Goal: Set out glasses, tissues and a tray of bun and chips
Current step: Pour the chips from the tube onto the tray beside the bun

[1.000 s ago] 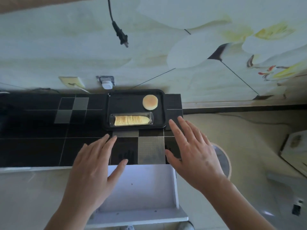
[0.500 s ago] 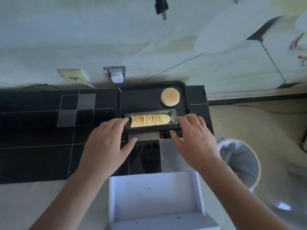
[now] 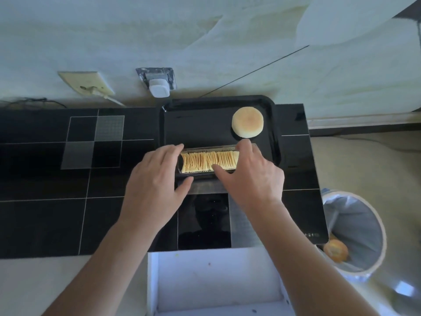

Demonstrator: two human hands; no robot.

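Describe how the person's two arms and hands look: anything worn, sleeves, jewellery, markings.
Both forearms are bare up to the bottom edge of the picture: no sleeve or cuff shows. The left hand and the right hand wear no gloves, and no ring, watch, bracelet or strap shows on fingers or wrists. No tattoo or marking is visible on either. Nails look short and unpainted, though the dim light blurs them.

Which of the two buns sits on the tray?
The pale bun in the black tray's far right corner; the browner bun lies in the bin.

A glossy black surface (image 3: 45,213) patterned with grey squares is seen; a black tray (image 3: 200,124) carries a golden bun (image 3: 247,121) and pale-yellow chips (image 3: 205,161).
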